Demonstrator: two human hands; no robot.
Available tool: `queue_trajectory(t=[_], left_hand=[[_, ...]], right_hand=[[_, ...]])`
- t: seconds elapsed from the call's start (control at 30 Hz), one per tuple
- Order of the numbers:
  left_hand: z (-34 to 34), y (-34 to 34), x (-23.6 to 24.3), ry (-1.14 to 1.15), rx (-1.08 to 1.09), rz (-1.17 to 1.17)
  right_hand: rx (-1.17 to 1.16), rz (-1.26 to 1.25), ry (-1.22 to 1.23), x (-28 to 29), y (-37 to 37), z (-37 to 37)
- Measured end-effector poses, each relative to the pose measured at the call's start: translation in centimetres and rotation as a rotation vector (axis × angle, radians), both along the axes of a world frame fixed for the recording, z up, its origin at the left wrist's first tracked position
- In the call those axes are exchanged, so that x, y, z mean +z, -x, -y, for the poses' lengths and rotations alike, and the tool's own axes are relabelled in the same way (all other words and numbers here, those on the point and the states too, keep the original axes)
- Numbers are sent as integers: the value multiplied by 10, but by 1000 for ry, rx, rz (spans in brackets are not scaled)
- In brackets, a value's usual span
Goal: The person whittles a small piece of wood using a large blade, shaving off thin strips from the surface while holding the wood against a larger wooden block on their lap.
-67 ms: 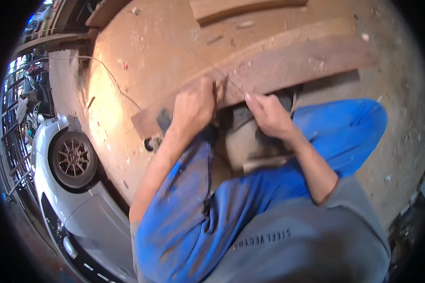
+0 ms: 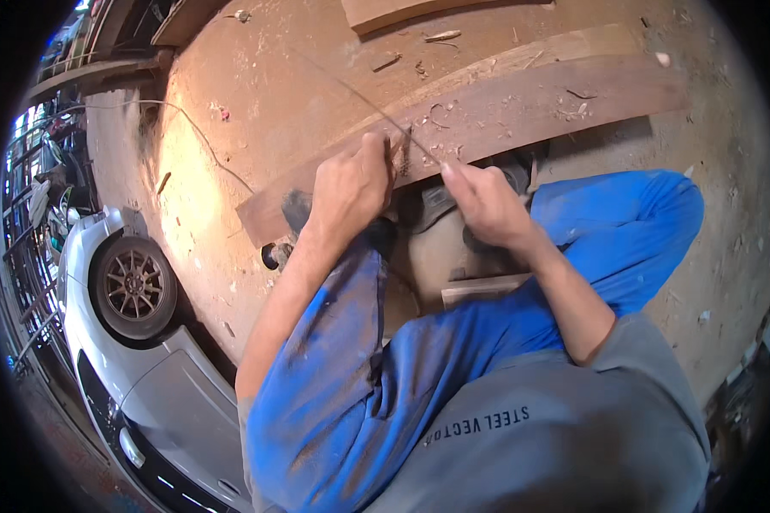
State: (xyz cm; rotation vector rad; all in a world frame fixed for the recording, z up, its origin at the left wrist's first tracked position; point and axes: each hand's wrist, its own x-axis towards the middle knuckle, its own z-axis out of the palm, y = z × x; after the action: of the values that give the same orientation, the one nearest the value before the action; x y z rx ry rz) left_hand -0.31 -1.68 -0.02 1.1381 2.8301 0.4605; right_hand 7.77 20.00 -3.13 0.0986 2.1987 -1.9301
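Note:
My right hand (image 2: 492, 205) is closed round one end of a thin dark rod (image 2: 364, 98), too slim and plain to name more exactly. The rod slants up and left over a long reddish-brown plank (image 2: 522, 120) strewn with curled shavings. My left hand (image 2: 351, 185) is closed at the plank's near edge. Against its fingers is a small brown wooden piece (image 2: 400, 154), and the rod passes across or just above it. Whether that hand grips this piece, the plank or both, I cannot tell.
Under the plank's left end are dark objects, partly hidden. A wooden board (image 2: 428, 13) lies at the far edge, with wood scraps (image 2: 443, 37) nearby. At left stands a silver car (image 2: 175, 393); a thin cable (image 2: 201, 132) crosses the floor. My blue-trousered legs (image 2: 616, 231) are folded close by.
The rod, smeared and faint before, now shows clearly along its length. Both hands hold nearly the same place; the plank appears very slightly higher in view.

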Motion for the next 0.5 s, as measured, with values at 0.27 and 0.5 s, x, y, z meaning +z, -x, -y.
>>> queue_trajectory(t=[0.27, 0.5], left_hand=[[1, 2, -6, 0, -2, 42], [-2, 1, -1, 45, 29, 76]], right_hand=[[-40, 95, 3, -16, -10, -4], [-54, -95, -134, -31, -29, 12]])
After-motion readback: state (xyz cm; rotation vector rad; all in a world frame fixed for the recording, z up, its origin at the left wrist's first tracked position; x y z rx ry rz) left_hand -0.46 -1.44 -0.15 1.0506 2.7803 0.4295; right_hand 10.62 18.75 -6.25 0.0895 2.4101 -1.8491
